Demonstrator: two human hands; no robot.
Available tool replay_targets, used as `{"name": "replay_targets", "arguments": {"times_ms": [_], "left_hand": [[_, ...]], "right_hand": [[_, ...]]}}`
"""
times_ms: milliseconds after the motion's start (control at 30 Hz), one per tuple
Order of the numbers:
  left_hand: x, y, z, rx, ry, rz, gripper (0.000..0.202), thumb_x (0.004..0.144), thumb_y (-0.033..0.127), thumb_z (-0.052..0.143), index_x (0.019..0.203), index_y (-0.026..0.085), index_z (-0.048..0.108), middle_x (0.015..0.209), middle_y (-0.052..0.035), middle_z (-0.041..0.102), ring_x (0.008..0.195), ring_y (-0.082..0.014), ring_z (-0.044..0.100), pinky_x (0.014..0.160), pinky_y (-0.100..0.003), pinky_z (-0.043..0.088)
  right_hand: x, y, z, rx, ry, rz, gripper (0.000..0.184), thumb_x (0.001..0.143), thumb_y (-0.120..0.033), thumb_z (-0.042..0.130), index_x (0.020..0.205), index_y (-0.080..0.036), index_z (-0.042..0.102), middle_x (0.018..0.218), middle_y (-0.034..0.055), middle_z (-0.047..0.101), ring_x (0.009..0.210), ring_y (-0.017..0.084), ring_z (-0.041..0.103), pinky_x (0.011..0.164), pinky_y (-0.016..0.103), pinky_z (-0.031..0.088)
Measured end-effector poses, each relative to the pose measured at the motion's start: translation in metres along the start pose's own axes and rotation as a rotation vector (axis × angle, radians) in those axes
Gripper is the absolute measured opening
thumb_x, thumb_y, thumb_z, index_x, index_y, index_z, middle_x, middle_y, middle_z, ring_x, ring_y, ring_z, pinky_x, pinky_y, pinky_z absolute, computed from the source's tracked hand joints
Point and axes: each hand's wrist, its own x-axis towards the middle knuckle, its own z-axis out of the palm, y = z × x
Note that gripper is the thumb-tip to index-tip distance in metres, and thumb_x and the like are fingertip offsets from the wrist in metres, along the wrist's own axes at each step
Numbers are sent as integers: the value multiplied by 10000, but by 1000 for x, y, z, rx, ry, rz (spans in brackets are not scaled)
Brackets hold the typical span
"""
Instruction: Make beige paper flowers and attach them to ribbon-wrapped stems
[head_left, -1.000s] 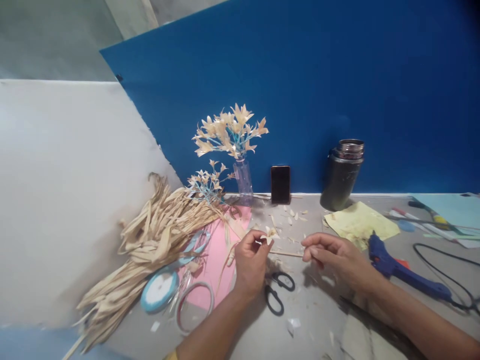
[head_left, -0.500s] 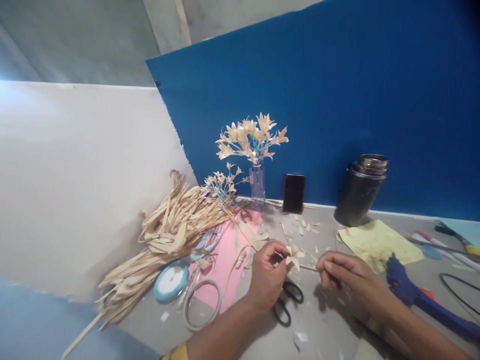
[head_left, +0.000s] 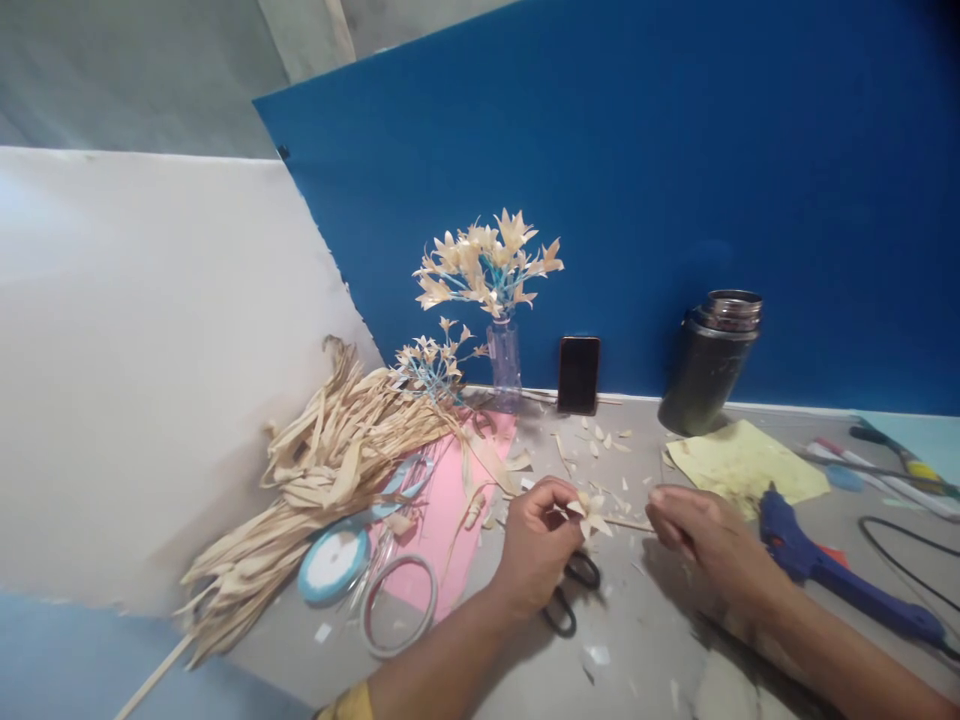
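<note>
My left hand (head_left: 541, 535) is closed, pinching a small cream flower (head_left: 592, 516) with pointed petals, apparently of dried husk. My right hand (head_left: 697, 530) is closed round a thin tan stick (head_left: 628, 523). The stick points left, its tip at the flower; whether it touches the petals I cannot tell. Beneath my left hand lie black-handled scissors (head_left: 574, 595), their blades hidden. To the right of my right hand rests a blue glue gun (head_left: 832, 580).
A bundle of dried husks (head_left: 322, 480), ribbon spool (head_left: 334, 563), tape roll (head_left: 397, 605) and pink sheet (head_left: 439, 535) lie left. Behind stand flowers (head_left: 487, 262) in a clear vase (head_left: 504, 365), a phone (head_left: 578, 375) and dark flask (head_left: 709, 365). Yellow paper (head_left: 750, 465) lies right.
The view has shifted, so the background sits further left and higher. My right hand and the stick have risen slightly, bringing the stick more level with the flower. Both grips stay the same.
</note>
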Motion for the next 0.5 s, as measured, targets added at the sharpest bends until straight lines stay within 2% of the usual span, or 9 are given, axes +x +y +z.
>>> {"name": "replay_targets", "arguments": {"times_ms": [67, 133, 200, 233, 300, 400, 500], "left_hand": [[1, 1, 2, -98, -11, -71, 194, 577, 214, 822, 610, 185, 633, 779, -18, 571, 664, -113, 512, 566, -209, 410], [0, 3, 4, -158, -26, -128, 265, 548, 263, 869, 605, 178, 624, 788, -7, 562, 617, -85, 477, 534, -197, 388], [-2, 3, 6, -204, -48, -168, 324, 524, 310, 901, 613, 172, 622, 794, 2, 553, 574, -61, 446, 504, -192, 364], [-3, 2, 7, -227, -64, -184, 349, 510, 324, 914, 614, 168, 619, 785, 6, 547, 561, -55, 438, 494, -191, 354], [-6, -1, 10, -270, -101, -222, 395, 470, 326, 938, 620, 161, 612, 732, 17, 535, 541, -50, 427, 477, -189, 331], [-10, -4, 12, -316, -144, -293, 438, 438, 322, 954, 643, 159, 602, 609, 38, 520, 494, -47, 395, 457, -191, 292], [-11, -4, 11, -303, -145, -337, 451, 429, 327, 956, 656, 153, 607, 555, 40, 538, 469, -47, 404, 467, -196, 304]], "right_hand": [[1, 3, 2, 1, 24, 6, 441, 853, -548, 581, 564, -214, 592, 506, -7, 527, 499, 141, 434, 516, 279, 344], [1, 5, 7, 37, -28, 20, 290, 789, -504, 696, 819, -217, 722, 703, 20, 679, 567, 154, 517, 545, 274, 384], [-2, 5, 12, 67, -140, 31, 351, 739, -462, 764, 999, -228, 736, 865, 41, 735, 641, 178, 590, 580, 278, 425], [-4, 4, 14, 72, -198, 32, 355, 737, -454, 771, 1009, -228, 738, 891, 46, 745, 678, 192, 618, 605, 284, 444], [-7, 0, 18, 67, -283, 32, 276, 756, -452, 761, 898, -215, 754, 841, 47, 757, 727, 218, 655, 659, 297, 471], [-9, -5, 20, 69, -294, 13, 257, 777, -460, 743, 755, -204, 751, 787, 48, 766, 762, 234, 675, 712, 305, 484], [-9, -7, 20, 24, -300, -17, 307, 776, -491, 733, 711, -191, 755, 721, 41, 744, 680, 203, 633, 642, 280, 452]]}}
